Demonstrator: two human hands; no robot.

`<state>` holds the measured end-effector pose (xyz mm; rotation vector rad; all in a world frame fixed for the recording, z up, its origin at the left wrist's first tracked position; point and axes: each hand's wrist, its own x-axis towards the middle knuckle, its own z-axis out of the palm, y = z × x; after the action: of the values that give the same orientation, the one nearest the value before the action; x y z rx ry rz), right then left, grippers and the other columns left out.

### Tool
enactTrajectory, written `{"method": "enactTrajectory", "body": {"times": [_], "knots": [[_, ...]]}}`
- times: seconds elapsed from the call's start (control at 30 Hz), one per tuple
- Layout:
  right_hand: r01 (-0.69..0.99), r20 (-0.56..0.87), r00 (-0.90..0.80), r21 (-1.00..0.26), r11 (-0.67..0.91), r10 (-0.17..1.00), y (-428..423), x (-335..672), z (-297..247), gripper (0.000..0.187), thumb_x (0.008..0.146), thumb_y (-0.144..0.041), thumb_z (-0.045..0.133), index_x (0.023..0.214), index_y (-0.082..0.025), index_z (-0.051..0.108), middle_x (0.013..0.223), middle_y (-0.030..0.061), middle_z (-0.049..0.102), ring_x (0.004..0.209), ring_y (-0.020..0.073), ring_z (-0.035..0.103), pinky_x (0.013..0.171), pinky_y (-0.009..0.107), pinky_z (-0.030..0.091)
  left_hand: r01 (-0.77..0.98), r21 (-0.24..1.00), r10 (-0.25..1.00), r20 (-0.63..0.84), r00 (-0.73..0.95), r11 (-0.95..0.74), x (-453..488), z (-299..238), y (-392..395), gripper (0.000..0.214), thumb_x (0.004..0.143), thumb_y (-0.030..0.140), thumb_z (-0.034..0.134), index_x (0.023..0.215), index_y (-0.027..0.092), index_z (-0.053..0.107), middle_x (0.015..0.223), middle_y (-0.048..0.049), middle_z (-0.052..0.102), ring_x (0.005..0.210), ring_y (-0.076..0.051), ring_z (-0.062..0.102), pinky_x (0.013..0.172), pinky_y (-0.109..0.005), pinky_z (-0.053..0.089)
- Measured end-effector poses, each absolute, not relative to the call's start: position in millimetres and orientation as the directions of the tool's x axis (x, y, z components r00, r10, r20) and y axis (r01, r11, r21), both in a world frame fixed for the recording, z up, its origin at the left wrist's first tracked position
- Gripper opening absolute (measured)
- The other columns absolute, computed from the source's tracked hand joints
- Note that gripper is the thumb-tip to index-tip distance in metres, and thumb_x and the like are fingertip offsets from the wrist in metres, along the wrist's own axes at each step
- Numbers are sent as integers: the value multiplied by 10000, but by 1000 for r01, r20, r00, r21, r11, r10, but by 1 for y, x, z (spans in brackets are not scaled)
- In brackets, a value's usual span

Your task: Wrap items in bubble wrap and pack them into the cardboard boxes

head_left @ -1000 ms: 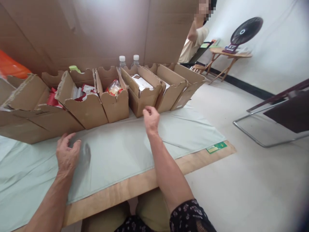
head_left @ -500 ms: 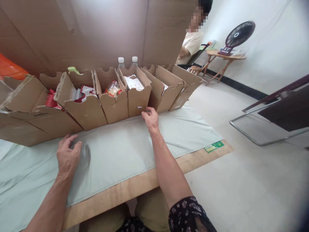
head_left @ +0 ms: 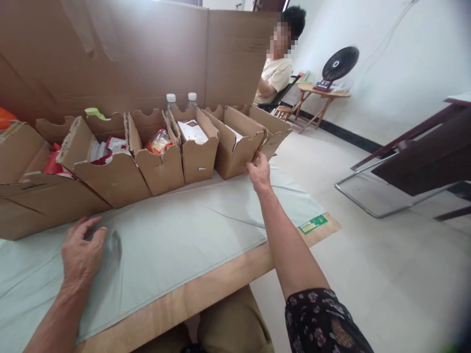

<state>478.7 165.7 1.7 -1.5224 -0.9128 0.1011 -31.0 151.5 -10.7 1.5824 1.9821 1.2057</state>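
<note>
A row of brown cardboard bins stands on a pale green cloth (head_left: 176,230). My right hand (head_left: 259,172) is at the lower front corner of a cardboard bin (head_left: 235,157) near the right end, thumb and fingers a little apart. Its fingertips meet or nearly meet the cardboard; I cannot tell if they press on it. Over the cloth at the left, my left hand (head_left: 81,250) holds nothing, its fingers loosely bent and apart. The bins hold a red packet (head_left: 57,159), a clear-wrapped food packet (head_left: 160,142) and a white box (head_left: 192,131), among other things.
A tall cardboard panel (head_left: 147,59) rises behind the bins, with two white-capped bottles (head_left: 192,99) before it. Beyond sits a person (head_left: 277,73). A fan (head_left: 340,63) stands on a small wooden table (head_left: 324,92). The wooden table edge (head_left: 206,296) shows in front.
My right hand has moved right, from the bin with the white box to a bin farther along. The view has shifted right. My left hand stays loosely open over the cloth.
</note>
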Motion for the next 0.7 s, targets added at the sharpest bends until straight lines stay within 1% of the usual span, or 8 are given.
{"method": "enactTrajectory", "body": {"times": [0.13, 0.27, 0.37, 0.43, 0.5, 0.53, 0.6, 0.7], "knots": [[396, 358, 674, -914, 94, 646, 168, 469, 3, 662, 709, -266, 602, 1354, -117, 579, 694, -21, 658, 600, 192, 632, 690, 419, 612, 643, 765, 915, 251, -314, 11, -28, -7, 149, 314, 660, 448, 629, 934, 321, 717, 1291, -32, 684, 1126, -350, 700, 1083, -586, 539], [394, 347, 641, -914, 95, 684, 160, 466, -2, 550, 697, -303, 672, 1229, -163, 667, 690, -29, 676, 596, 179, 640, 724, 413, 618, 657, 753, 915, 244, -322, 30, -27, -6, 148, 338, 658, 469, 628, 945, 314, 720, 1348, -30, 678, 1093, -351, 709, 1076, -597, 538], [406, 359, 698, -911, 69, 620, 147, 484, -3, 463, 733, -344, 649, 1156, -159, 682, 779, 13, 702, 690, 200, 667, 815, 461, 613, 667, 745, 913, 256, -318, 24, -27, -6, 148, 355, 663, 487, 611, 955, 321, 725, 1351, -14, 690, 1113, -333, 701, 1109, -558, 521], [422, 382, 749, -905, 55, 541, 140, 506, 1, 452, 760, -374, 633, 1159, -164, 666, 957, 69, 727, 863, 233, 689, 952, 519, 572, 687, 726, 914, 264, -310, 23, -29, -7, 149, 437, 658, 505, 583, 997, 281, 744, 1360, -51, 695, 1136, -332, 694, 1129, -534, 505], [436, 403, 775, -898, 50, 487, 137, 530, 9, 537, 744, -411, 683, 1228, -182, 640, 1191, 112, 702, 1074, 270, 665, 1075, 552, 500, 708, 705, 921, 251, -300, 39, -31, -8, 151, 580, 654, 537, 556, 1080, 200, 761, 1395, -120, 676, 1123, -342, 695, 1128, -534, 500], [444, 413, 769, -894, 57, 488, 138, 541, 12, 625, 716, -432, 730, 1284, -197, 618, 1293, 120, 670, 1169, 285, 637, 1118, 553, 468, 716, 696, 925, 239, -295, 48, -33, -9, 152, 646, 655, 553, 547, 1121, 161, 761, 1413, -148, 663, 1117, -348, 695, 1122, -538, 503], [467, 437, 707, -879, 96, 556, 142, 560, 19, 867, 636, -492, 833, 1413, -239, 542, 1438, 116, 600, 1316, 304, 569, 1178, 546, 419, 727, 684, 930, 225, -290, 61, -36, -12, 154, 709, 657, 573, 545, 1169, 130, 758, 1431, -169, 647, 1109, -350, 696, 1109, -533, 511], [487, 465, 559, -854, 182, 686, 149, 581, 23, 1200, 536, -613, 916, 1563, -301, 378, 1522, 105, 535, 1407, 310, 512, 1218, 542, 383, 727, 683, 928, 222, -300, 72, -39, -15, 155, 704, 654, 575, 550, 1176, 152, 760, 1427, -149, 653, 1077, -337, 706, 1072, -513, 538]]}}
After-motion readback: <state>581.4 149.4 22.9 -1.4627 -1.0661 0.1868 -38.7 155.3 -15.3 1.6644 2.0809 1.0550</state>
